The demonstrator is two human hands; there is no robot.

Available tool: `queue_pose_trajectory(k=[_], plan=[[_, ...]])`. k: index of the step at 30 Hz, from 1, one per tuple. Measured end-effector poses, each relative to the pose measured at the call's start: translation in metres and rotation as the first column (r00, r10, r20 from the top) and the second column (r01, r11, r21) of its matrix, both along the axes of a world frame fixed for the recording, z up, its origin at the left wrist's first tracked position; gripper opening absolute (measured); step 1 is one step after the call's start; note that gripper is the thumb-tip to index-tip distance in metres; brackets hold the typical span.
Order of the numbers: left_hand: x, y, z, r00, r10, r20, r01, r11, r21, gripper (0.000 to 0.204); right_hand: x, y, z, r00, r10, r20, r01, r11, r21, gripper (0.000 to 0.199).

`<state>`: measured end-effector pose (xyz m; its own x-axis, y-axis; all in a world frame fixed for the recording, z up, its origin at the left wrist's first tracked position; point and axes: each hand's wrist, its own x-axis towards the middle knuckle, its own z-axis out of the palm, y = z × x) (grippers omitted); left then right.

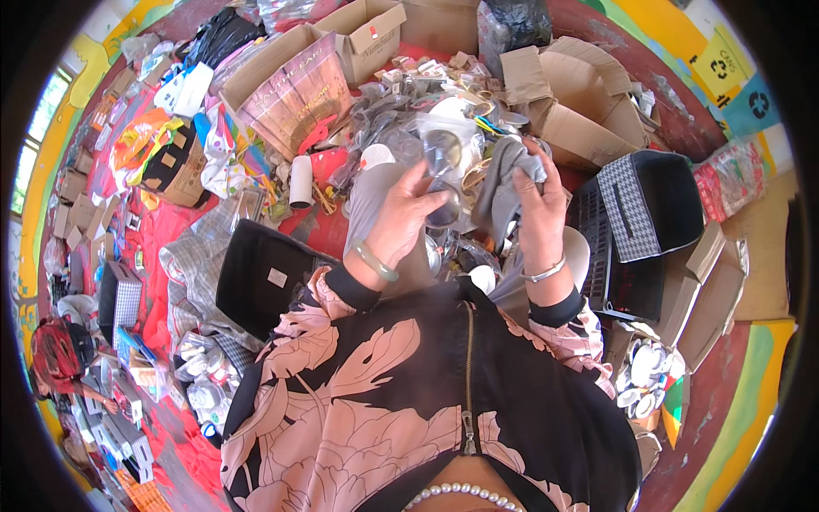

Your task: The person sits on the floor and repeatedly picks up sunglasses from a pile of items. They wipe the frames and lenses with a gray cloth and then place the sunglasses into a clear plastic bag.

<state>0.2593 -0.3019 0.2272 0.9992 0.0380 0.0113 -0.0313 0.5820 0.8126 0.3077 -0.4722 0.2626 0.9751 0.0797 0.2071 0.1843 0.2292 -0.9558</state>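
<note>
- Left hand raised at centre, grip clenched on a clear plastic piece, fingers curled over its lower edge.
- Right hand just beside it, grip closed round a grey cloth that hangs down between both hands.
- Plastic piece touching the cloth's left side.
- Beyond the grips: a heap of plastic scrap and brown cartons.
- Right of the right grip: a black crate and a checked box.
- Left of the left grip: a white tube.

Both forearms raised from below, left hand and right hand each in a closed grip, palms inward.
</note>
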Motion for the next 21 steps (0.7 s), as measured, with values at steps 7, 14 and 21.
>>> queue_pose_trajectory(k=[7,14,21], plan=[[-0.003,0.073,-0.003,0.978,0.174,0.115,-0.173,0.985,-0.017,0.050,-0.029,0.013,-0.018,0.914,0.403,-0.051,-0.402,0.879,-0.257,0.058],[-0.139,0.242,-0.056,0.692,0.711,-0.125,-0.701,0.704,0.117,0.045,-0.016,-0.015,-0.078,0.909,0.234,-0.346,-0.358,0.864,-0.355,0.045],[-0.279,0.283,-0.235,0.365,0.786,-0.500,-0.854,0.496,0.156,0.028,-0.002,-0.018,-0.099,0.818,0.173,-0.549,-0.264,0.960,-0.090,0.040]])
